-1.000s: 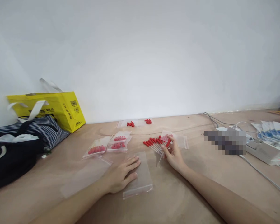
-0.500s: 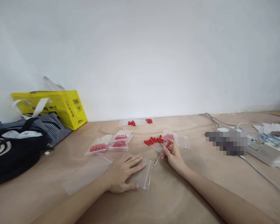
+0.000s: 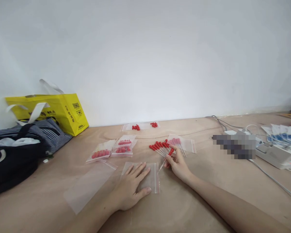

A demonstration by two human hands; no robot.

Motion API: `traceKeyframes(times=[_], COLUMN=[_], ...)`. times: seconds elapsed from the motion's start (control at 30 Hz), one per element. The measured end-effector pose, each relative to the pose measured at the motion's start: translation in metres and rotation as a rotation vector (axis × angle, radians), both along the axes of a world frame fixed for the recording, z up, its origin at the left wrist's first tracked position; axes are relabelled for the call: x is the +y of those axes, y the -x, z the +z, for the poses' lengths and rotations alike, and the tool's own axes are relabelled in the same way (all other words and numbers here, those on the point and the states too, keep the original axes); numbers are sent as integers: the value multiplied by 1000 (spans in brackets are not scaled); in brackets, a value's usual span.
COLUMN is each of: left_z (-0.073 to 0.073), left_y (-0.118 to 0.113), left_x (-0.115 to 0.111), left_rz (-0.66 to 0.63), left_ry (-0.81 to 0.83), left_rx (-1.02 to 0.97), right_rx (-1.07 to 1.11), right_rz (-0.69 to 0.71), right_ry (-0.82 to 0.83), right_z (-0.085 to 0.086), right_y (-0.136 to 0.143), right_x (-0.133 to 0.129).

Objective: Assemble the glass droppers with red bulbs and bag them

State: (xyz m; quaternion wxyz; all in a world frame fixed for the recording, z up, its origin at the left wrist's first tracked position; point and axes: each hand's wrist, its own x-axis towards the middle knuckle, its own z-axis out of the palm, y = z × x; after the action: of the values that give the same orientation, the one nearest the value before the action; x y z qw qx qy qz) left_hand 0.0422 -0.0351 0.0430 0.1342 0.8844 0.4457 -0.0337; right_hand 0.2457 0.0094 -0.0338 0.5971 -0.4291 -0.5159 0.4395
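Note:
My left hand (image 3: 133, 187) lies flat, fingers spread, on a clear zip bag (image 3: 149, 178) whose zip edge faces right. Pinched between the fingers of my right hand (image 3: 176, 161) is a red-capped dropper (image 3: 170, 152), its thin clear end pointing down-left to the bag's zip edge. Behind it several red-capped droppers (image 3: 158, 145) are fanned out on the table. A bag with droppers inside (image 3: 176, 141) lies just beyond my right hand. Filled bags (image 3: 100, 153) of red-capped pieces lie at the left, near a flat clear bag (image 3: 89, 184).
Bags with red pieces (image 3: 140, 126) lie by the wall. A yellow bag (image 3: 72, 113), a striped bag (image 3: 55, 132) and a black bag (image 3: 12, 165) stand at the left. At the right are a power strip (image 3: 276, 154), cables (image 3: 271, 179) and paper packets (image 3: 283, 134).
The clear bag under my left hand has turned straighter, and that hand has shifted slightly nearer to me. My right hand has moved a little left with the dropper.

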Motion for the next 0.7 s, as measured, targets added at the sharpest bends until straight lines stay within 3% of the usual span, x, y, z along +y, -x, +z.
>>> traceKeyframes(times=[0.37, 0.5, 0.7], left_z=[-1, -11, -28], left_y=[1, -1, -12], left_x=[0, 2, 18], left_rz=[-9, -10, -27], left_ry=[-12, -63, -167], left_rx=[-31, -92, -195], right_rx=[6, -36, -13], right_rz=[0, 73, 44], right_ry=[-4, -9, -26], right_z=[5, 5, 6], right_y=[8, 10, 9], right_x=[-10, -14, -14])
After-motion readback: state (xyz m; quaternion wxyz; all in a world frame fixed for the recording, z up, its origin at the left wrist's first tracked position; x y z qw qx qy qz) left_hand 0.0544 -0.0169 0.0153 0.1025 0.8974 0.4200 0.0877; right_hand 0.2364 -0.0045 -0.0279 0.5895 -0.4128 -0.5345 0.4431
